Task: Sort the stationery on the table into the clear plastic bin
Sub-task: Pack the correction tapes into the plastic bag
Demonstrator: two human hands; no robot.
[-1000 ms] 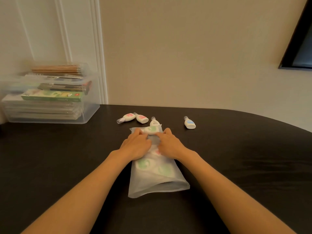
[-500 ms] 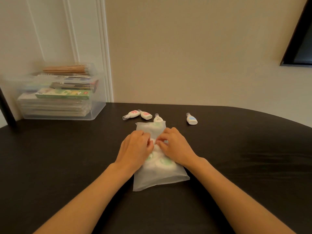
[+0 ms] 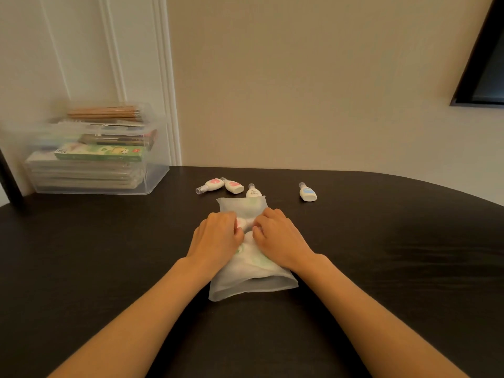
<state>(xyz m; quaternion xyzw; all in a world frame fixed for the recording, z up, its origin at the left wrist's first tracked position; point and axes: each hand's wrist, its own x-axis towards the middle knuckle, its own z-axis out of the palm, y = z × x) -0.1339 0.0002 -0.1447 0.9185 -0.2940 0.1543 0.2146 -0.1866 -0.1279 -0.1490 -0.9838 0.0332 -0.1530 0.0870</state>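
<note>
A frosted plastic pouch [image 3: 246, 279] lies on the dark table [image 3: 109, 255] in front of me, with several small white correction tapes showing through it. My left hand [image 3: 216, 237] and my right hand [image 3: 278, 237] both rest on its middle, fingers curled and pinching the pouch over the tapes inside. Beyond the pouch's far end lie loose correction tapes: two with pink labels [image 3: 211, 184] [image 3: 234, 186], a white one [image 3: 253, 191] touching the pouch's edge, and a blue-labelled one [image 3: 308, 192] to the right. The clear plastic bin [image 3: 152, 175] stands at the table's far left.
The bin holds stacked flat packs, a green box [image 3: 101, 154] and wooden pencils [image 3: 105, 112] on top. A wall runs behind the table. A dark frame [image 3: 485, 64] hangs at the upper right. The table's curved edge falls away on the right.
Both hands have slid back along the pouch toward me, from its far opening to its middle, bunching the tapes inside. The view shifted slightly right.
</note>
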